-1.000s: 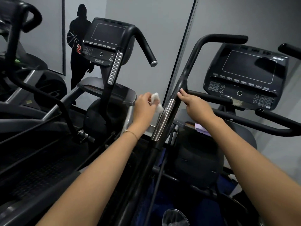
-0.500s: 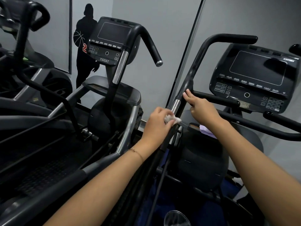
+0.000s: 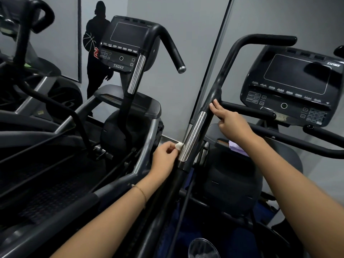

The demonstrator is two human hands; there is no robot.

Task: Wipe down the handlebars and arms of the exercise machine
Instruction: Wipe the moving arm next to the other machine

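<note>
Pinching a small crumpled white wipe point(image 3: 179, 146) in my left hand point(image 3: 163, 158), I'm pressing it against the lower end of the shiny chrome sleeve point(image 3: 192, 136) on the black tubular machine arm point(image 3: 221, 79), right hand point(image 3: 232, 121) laid flat-fingered just above, probably steadying it.

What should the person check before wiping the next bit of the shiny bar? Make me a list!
1. The wipe is pinched in the left hand: ok.
2. The wipe touches the lower end of the shiny sleeve: ok.
3. The right hand rests on the black arm above the sleeve: ok.
4. The wipe is damp and clean enough: cannot tell.
5. The upper handlebar is already wiped: cannot tell.
</note>
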